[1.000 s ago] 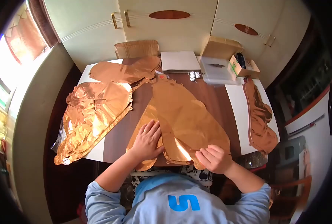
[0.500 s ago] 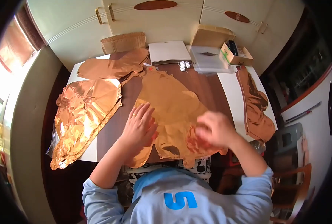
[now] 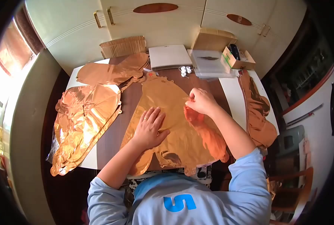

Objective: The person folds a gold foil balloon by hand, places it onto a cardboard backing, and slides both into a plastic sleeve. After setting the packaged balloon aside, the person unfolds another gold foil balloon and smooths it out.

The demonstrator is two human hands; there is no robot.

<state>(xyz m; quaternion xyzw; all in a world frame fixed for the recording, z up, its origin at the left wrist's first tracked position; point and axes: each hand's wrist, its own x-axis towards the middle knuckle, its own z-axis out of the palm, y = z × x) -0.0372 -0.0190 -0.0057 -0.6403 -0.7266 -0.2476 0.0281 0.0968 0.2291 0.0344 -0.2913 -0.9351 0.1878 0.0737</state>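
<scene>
A flat gold foil sheet shaped like an uninflated balloon (image 3: 167, 123) lies in front of me, small tabs along its edge. My left hand (image 3: 150, 127) rests on its left-middle part, palm down and fingers stretched out. At its upper right edge, my right hand (image 3: 201, 100) has its fingers pinched together on the foil. The right side of the foil below that hand is lifted and mirrors my arm in orange. At the far tip of the sheet is a small red mark (image 3: 150, 74).
Stacked foil balloons lie on the left (image 3: 86, 120), back left (image 3: 112, 70) and right (image 3: 255, 108). A white flat box (image 3: 170, 55), white spools (image 3: 185, 70), clear plastic sheets (image 3: 212, 65) and a small carton (image 3: 242, 62) line the table's back.
My right hand has moved up and left to the foil's edge and pinched it. My left hand has moved right and now lies flat on the foil.
</scene>
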